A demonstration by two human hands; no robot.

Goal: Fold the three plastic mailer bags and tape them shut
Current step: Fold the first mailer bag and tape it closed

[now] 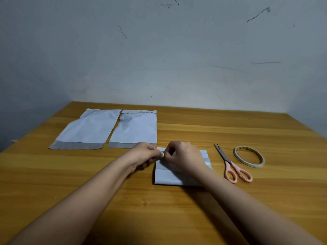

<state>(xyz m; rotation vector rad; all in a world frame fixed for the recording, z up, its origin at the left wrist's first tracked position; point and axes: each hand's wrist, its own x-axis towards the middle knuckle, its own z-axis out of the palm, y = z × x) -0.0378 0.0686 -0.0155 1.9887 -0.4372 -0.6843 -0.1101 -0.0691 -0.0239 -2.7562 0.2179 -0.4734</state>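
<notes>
Folded mailer bag point(168, 175): white, creased, flat on tabletop point(177, 209). Left hand point(144, 153) and right hand point(184, 156) pinch a small tape piece point(162, 154) at its far-left corner.

The right hand point(184, 156) hides much of the folded mailer point(166, 175); the pinched white bit point(162, 154) is perhaps tape.

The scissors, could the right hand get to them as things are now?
Probably yes. The scissors lie in the open on the table, just right of the right hand, nothing between. But that hand pinches something small with the left hand over the folded mailer.
</notes>
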